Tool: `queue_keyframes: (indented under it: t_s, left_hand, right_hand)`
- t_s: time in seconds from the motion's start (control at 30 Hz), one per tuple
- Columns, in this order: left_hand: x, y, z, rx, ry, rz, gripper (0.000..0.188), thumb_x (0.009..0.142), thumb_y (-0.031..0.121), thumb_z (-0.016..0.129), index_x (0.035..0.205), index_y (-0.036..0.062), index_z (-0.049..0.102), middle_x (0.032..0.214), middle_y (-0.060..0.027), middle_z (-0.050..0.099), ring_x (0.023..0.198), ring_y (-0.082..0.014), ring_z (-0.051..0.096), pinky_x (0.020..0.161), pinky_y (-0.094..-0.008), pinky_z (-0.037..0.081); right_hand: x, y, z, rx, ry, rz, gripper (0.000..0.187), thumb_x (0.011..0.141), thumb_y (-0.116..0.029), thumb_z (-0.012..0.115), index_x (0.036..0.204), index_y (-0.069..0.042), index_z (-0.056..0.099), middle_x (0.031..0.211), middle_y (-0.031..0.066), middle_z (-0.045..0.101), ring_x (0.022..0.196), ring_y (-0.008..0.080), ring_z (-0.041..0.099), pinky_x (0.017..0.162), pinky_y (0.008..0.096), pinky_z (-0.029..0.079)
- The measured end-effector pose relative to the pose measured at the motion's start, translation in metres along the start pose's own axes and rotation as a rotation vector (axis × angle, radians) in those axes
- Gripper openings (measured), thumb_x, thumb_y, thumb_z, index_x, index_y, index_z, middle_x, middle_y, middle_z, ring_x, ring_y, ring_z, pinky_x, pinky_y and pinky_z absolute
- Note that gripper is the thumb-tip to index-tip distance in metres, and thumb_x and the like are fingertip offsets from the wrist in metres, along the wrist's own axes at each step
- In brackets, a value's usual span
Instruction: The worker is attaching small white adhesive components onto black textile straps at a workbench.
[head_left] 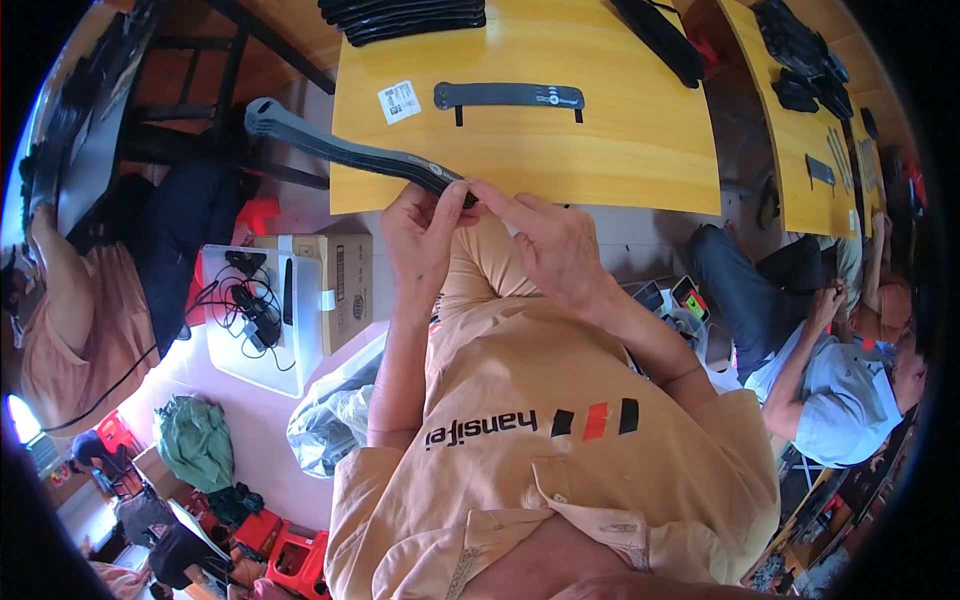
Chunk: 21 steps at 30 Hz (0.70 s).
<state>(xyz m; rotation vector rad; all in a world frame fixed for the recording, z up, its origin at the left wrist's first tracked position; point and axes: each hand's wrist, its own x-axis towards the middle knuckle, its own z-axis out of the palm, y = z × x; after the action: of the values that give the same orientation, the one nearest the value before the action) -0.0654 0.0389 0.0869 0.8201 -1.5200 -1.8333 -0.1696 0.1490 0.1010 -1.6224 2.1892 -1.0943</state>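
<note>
A bundle of long, dark grey straps [345, 150] with rounded ends is in my left hand [420, 235], closed round its near end with the thumb on top. The bundle slants up to the left, past the table's front edge. My right hand [560, 245] meets it at the same end, index finger stretched to the tip beside my left thumb and other fingers curled; its fingertips look pinched there. On the table lies a single similar strap [510, 96] with two short black tabs sticking out below. Left of it is a white printed label [400, 102].
The yellow wooden table [620, 150] carries a black stack [400, 18] and a long black piece [660, 45] at its far side. At left stand a clear bin [262, 350] of cables and a cardboard box [350, 285]. People sit on both sides; another table [800, 205] is right.
</note>
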Motion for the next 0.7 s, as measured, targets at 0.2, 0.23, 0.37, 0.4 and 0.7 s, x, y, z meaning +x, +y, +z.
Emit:
queue_keyframes:
  t_s: [0.2,0.23,0.37,0.4,0.7]
  left_hand:
    - [0.000,0.002,0.002,-0.038,0.016,-0.032,0.021,0.086,0.015,0.055,0.089,-0.0053,0.058,0.075,-0.0108,0.062,0.063,-0.0153,0.061,0.059,-0.0260,0.053]
    - [0.000,0.002,0.002,-0.036,0.014,-0.032,0.021,0.086,0.015,0.055,0.089,-0.0053,0.058,0.075,-0.0108,0.062,0.063,-0.0153,0.061,0.059,-0.0260,0.053]
    - [0.002,0.003,0.001,0.002,0.008,-0.030,0.020,0.087,0.013,0.055,0.089,-0.0065,0.057,0.074,-0.0118,0.062,0.063,-0.0166,0.062,0.058,-0.0257,0.053]
    - [0.002,0.002,0.000,-0.007,0.001,-0.024,0.019,0.087,0.011,0.054,0.089,-0.0079,0.056,0.075,-0.0130,0.062,0.064,-0.0170,0.063,0.057,-0.0250,0.053]
    - [0.003,0.006,-0.004,0.001,-0.049,-0.077,0.019,0.086,0.011,0.055,0.089,-0.0076,0.056,0.074,-0.0123,0.061,0.065,-0.0171,0.063,0.058,-0.0251,0.053]
  right_hand:
    - [0.002,-0.003,0.004,-0.089,-0.022,-0.012,0.058,0.071,0.004,0.047,0.126,-0.015,0.046,0.070,0.0081,0.057,0.059,0.0243,0.057,0.049,0.0343,0.045]
    - [0.003,-0.004,0.004,-0.108,-0.040,0.005,0.057,0.071,0.005,0.045,0.124,-0.014,0.048,0.075,0.0102,0.059,0.059,0.0253,0.057,0.050,0.0337,0.045]
    - [0.007,0.006,0.021,0.258,0.142,-0.010,0.057,0.069,0.009,0.040,0.121,-0.012,0.052,0.087,0.0158,0.062,0.056,0.0168,0.056,0.050,0.0266,0.044]
    - [0.007,0.009,0.023,0.259,0.142,-0.011,0.057,0.069,0.009,0.040,0.121,-0.012,0.052,0.087,0.0158,0.062,0.056,0.0168,0.056,0.050,0.0266,0.044]
    - [0.012,0.006,0.005,0.448,-0.040,0.129,0.057,0.068,0.012,0.036,0.119,-0.008,0.052,0.091,0.0099,0.063,0.070,0.0036,0.049,0.060,0.0182,0.040]
